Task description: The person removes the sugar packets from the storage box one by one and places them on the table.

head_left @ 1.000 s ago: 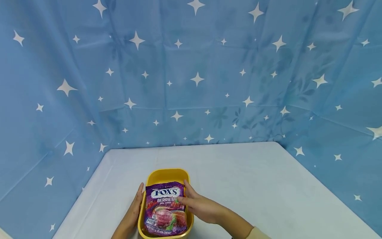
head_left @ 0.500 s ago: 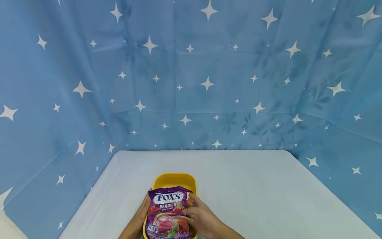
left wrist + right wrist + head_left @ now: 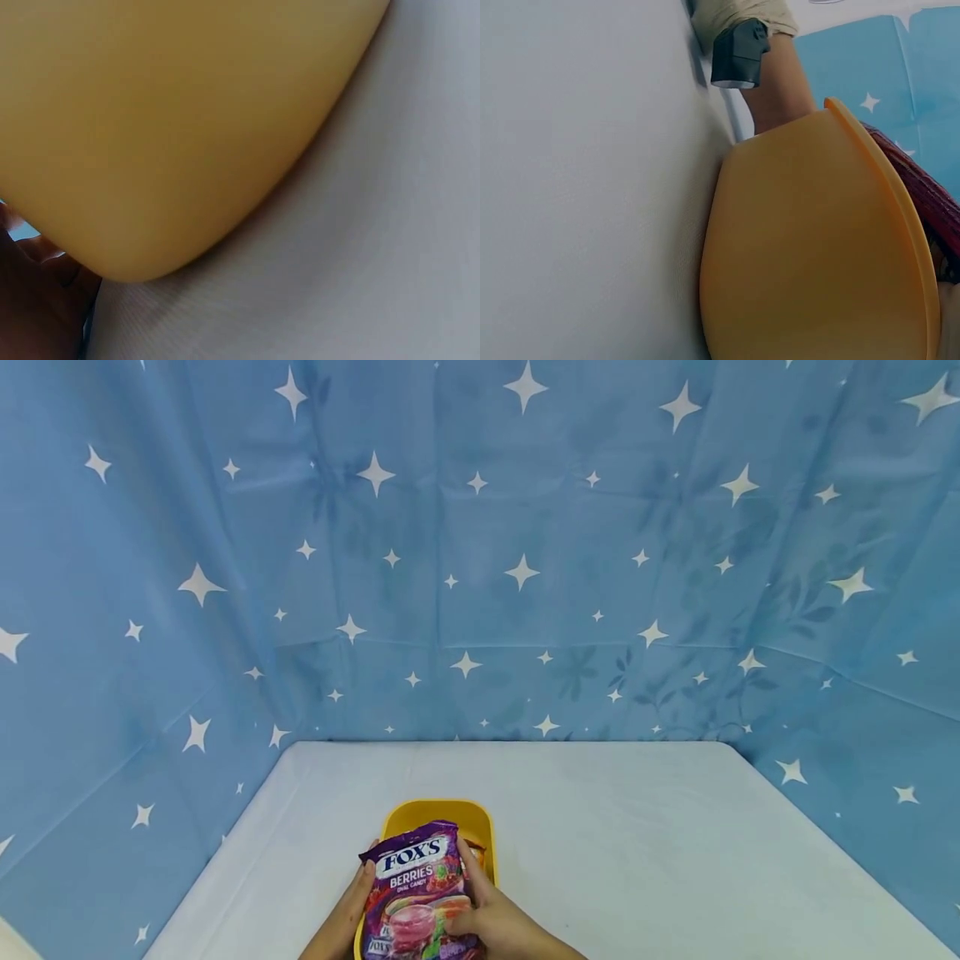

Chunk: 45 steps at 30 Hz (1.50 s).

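Observation:
A purple Fox's Berries candy bag (image 3: 416, 893) leans tilted over a yellow container (image 3: 438, 812), its top corner reaching past the left rim. My right hand (image 3: 491, 914) grips the bag's right side, thumb across the front and a finger along its edge. My left hand (image 3: 348, 906) is at the left rim, with the bag's upper left corner between its thumb and fingers. In the left wrist view, the container's outer wall (image 3: 172, 127) fills most of the picture. The right wrist view shows the bag (image 3: 922, 180) rising above the rim.
An orange packet (image 3: 476, 855) shows inside the container, right of the bag. The container stands on a white-covered table (image 3: 637, 843). A blue star-patterned curtain (image 3: 480, 568) encloses the back and sides. Another wrist camera (image 3: 739, 56) shows on the opposite forearm.
The candy bag has turned and tilted, its top right end rising and its top left corner swinging over the rim. My right hand has moved from touching its edge to gripping it. The head view shifted slightly.

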Each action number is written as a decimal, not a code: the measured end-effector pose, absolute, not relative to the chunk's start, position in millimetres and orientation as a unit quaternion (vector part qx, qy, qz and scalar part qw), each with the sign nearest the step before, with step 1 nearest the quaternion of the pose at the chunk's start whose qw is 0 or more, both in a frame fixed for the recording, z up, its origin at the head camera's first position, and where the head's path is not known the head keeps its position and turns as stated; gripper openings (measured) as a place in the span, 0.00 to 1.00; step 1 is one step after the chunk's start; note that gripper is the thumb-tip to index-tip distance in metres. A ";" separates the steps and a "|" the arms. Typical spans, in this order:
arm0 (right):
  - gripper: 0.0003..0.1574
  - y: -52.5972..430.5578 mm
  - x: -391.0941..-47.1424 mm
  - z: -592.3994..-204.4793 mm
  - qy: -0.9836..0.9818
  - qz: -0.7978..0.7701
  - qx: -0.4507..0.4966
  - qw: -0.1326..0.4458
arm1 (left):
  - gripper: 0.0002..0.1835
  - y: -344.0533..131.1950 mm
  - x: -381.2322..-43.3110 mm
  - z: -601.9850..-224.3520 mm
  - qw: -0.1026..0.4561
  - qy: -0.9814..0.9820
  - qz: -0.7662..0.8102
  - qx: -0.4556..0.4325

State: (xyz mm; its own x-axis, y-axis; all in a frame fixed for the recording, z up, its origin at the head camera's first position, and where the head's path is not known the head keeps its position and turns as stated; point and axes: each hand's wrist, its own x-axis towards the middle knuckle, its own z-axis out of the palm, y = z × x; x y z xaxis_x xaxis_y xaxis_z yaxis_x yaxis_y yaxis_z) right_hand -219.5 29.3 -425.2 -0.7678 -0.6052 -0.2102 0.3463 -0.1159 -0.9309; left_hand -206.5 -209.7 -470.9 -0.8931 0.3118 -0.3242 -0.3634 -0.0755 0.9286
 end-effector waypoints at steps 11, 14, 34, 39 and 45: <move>0.63 37.4 -220.4 -431.8 0.491 -0.793 -0.156 0.325 | 0.42 -205.8 -214.7 -467.8 0.198 0.639 0.743 0.010; 0.61 38.3 -222.2 -432.9 0.490 -0.798 -0.157 0.314 | 0.45 -206.8 -215.7 -467.0 0.200 0.655 0.728 0.005; 0.53 72.1 -238.8 -436.6 0.450 -0.842 -0.156 0.253 | 0.36 -200.9 -221.4 -462.7 0.101 0.732 0.673 0.034; 0.50 100.7 -254.3 -439.9 0.461 -0.858 -0.108 0.201 | 0.36 -198.9 -221.3 -463.3 0.100 0.738 0.666 0.035; 0.48 124.8 -269.5 -446.9 0.450 -0.880 -0.045 0.147 | 0.36 -198.1 -221.2 -465.7 0.096 0.742 0.664 0.023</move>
State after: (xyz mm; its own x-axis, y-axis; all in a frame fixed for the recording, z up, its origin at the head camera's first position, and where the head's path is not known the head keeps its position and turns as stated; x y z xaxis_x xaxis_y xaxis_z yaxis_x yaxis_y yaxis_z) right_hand -269.5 124.8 -446.9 -0.9529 -0.2985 -0.0531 0.2178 -0.5523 -0.8047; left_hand -221.2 -198.1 -465.7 -0.9804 0.1618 -0.1124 -0.0938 0.1185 0.9885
